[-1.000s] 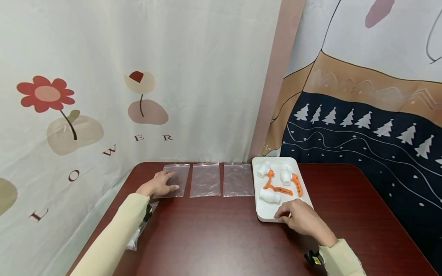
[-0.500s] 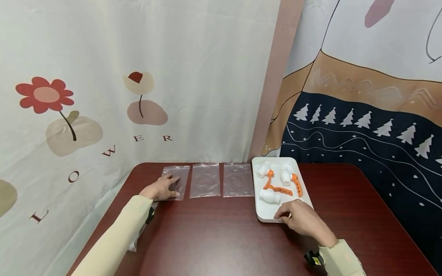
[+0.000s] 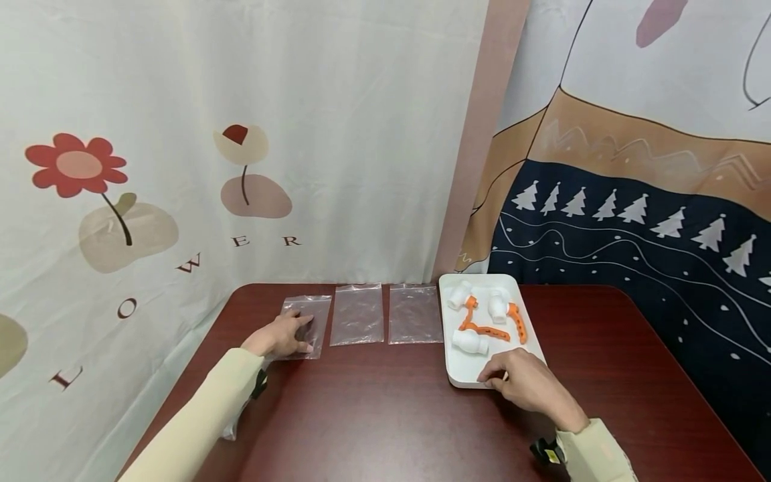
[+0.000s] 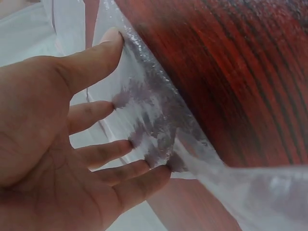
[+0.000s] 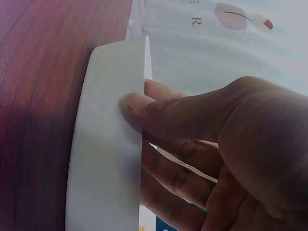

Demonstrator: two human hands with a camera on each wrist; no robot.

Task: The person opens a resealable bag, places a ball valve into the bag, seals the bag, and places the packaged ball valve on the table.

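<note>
Fingers spread, my left hand [image 3: 282, 335] presses its fingertips on the leftmost clear zip bag [image 3: 318, 306], which lies flat on the table. In the left wrist view, the fingertips and thumb of the left hand [image 4: 72, 130] touch the crinkled plastic. My right hand [image 3: 527, 380] pinches the near rim of a white tray [image 3: 460, 373]. The right wrist view shows the thumb of the right hand [image 5: 192, 120] outside the tray wall [image 5: 108, 144] and the fingers behind it. White plastic valves [image 3: 498, 304] with orange handles [image 3: 490, 333] lie in the tray.
Two more clear bags, a middle one [image 3: 357, 314] and a right one [image 3: 415, 314], lie in a row between the left bag and the tray. More clear plastic [image 3: 231, 428] shows under the left forearm. Printed curtains [image 3: 361, 167] stand behind the dark red table [image 3: 361, 415].
My left hand has slid the leftmost bag a little toward me, so it lies nearer than the other two. The right hand and tray have stayed in place.
</note>
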